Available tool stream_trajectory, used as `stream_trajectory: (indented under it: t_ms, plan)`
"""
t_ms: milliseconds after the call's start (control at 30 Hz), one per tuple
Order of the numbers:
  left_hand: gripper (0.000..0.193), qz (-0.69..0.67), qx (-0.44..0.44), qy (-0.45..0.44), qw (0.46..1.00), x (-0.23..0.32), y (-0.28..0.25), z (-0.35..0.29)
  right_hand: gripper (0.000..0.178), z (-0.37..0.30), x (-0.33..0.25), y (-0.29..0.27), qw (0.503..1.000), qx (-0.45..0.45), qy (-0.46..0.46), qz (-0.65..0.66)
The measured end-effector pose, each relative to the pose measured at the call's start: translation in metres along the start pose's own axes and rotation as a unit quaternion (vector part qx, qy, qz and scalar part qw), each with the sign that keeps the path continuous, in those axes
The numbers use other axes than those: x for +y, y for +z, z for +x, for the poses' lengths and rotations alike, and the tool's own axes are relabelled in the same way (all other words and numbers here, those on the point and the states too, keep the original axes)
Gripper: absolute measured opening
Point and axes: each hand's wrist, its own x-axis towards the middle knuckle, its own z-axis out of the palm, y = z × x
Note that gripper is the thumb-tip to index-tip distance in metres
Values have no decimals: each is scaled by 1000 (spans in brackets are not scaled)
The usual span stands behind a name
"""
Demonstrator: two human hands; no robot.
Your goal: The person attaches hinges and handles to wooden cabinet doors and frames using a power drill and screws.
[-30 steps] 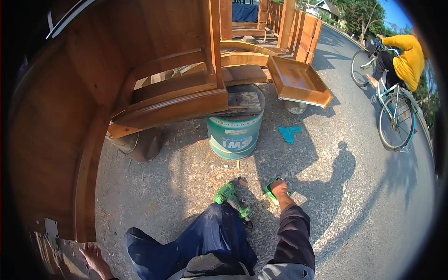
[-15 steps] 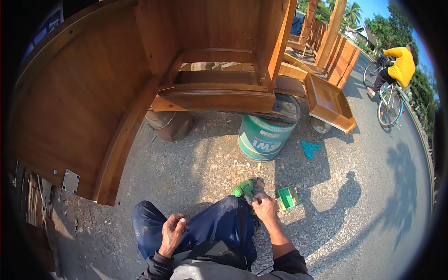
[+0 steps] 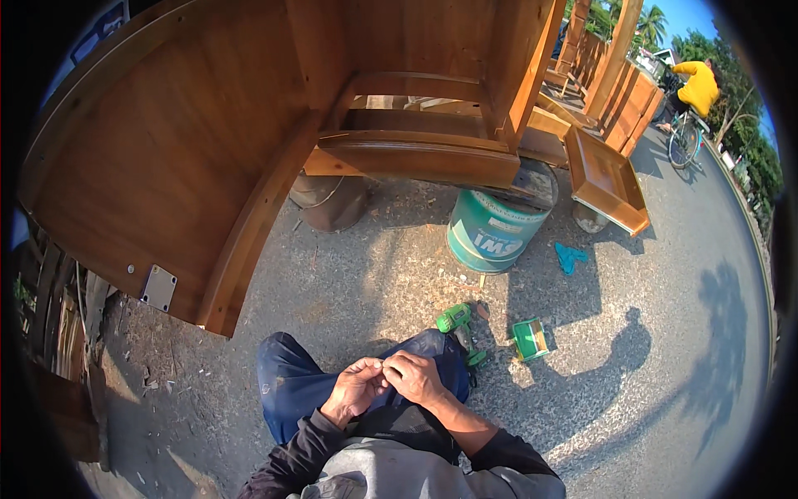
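My left hand (image 3: 356,388) and my right hand (image 3: 415,378) meet above my lap, fingertips pinched together on something too small to make out. I sit on the ground in dark blue trousers (image 3: 293,388). A green cordless drill (image 3: 460,325) lies on the asphalt just beyond my right knee. A small green box (image 3: 529,339) lies open to the right of the drill. A large varnished wooden piece of furniture (image 3: 191,141) rests tipped over in front of me, with a metal plate (image 3: 158,288) at its near corner.
A teal paint bucket (image 3: 494,232) props the furniture. A rusty pot (image 3: 331,204) stands under it on the left. A wooden drawer (image 3: 608,180) rests at the right. A blue scrap (image 3: 569,256) lies on the asphalt. A person in yellow (image 3: 697,86) rides a bicycle far right.
My right hand came back from the green box near the drill to my lap. My left hand rose from my side, and both hands now meet over my thighs.
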Motion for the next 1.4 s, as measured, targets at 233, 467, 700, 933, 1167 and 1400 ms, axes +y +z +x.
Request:
stream_trajectory:
  t_ms: [233, 467, 700, 933, 1167, 1400]
  plan:
    - [7, 34, 63, -3, 997, -1, -13, -4, 15, -8, 29, -6, 993, -53, 86, 63]
    - [6, 50, 75, 12, 996, 0, -26, -26, 86, -71, 211, -24, 827, -132, 495, -232]
    - [2, 52, 89, 8, 995, 3, -24, -44, 96, -82, 236, -16, 838, -47, 502, -207]
    - [3, 41, 83, 19, 996, 16, -26, -51, 85, -49, 162, -32, 877, 16, 416, -238]
    - [7, -74, 11, 56, 996, 36, 5, -6, 72, -28, 24, -85, 963, 48, 255, -79]
    - [10, -193, -35, 103, 975, 67, 70, 23, 55, -20, -68, -71, 965, 20, -75, -250]
